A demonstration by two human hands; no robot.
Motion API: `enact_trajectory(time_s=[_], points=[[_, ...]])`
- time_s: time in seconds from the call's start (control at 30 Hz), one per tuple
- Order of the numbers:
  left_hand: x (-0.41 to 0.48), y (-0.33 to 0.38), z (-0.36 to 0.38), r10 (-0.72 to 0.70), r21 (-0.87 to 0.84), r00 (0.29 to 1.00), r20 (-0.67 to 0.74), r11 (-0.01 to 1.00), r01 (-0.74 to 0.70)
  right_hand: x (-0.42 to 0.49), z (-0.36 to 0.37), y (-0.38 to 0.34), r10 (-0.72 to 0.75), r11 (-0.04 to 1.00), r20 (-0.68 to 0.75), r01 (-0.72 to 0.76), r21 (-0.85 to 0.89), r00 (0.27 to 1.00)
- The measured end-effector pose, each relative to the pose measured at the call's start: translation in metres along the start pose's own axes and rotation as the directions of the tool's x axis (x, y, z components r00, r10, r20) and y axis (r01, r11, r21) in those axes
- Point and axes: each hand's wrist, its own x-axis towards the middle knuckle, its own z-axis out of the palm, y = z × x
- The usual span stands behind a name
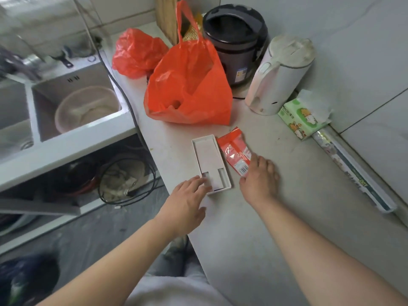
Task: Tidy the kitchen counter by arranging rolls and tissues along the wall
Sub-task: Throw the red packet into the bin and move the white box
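A long roll in a printed box (351,168) lies along the wall at the right. A green tissue pack (303,119) sits at its far end, against the wall. On the counter middle lie an open white box (209,157) and a small red packet (235,151), side by side. My left hand (187,202) rests with its fingertips on the white box's near end, fingers spread. My right hand (260,177) lies on the near end of the red packet, fingers apart and not closed around it.
A large red plastic bag (189,85) stands behind the box, a second red bag (136,51) further back. A black rice cooker (238,40) and a white kettle (280,74) stand by the wall. A sink (72,102) with a bowl is at left.
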Motion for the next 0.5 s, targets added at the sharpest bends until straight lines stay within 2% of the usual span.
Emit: enact_trajectory(time_s=[0.13,0.33,0.5], points=[[-0.010,0.003,0.003,-0.059,-0.004,0.998,0.002,0.998,0.059,0.008,0.007,0.005,0.032,0.999,0.041,-0.034,0.033,0.999],[-0.018,0.004,0.003,-0.102,-0.002,0.995,0.004,0.995,0.102,0.010,0.010,0.003,0.078,0.983,-0.019,-0.073,0.168,0.997],[-0.027,0.005,0.004,-0.107,-0.019,0.994,-0.005,0.994,0.107,0.000,0.002,0.005,0.090,0.978,-0.076,-0.074,0.196,0.993]])
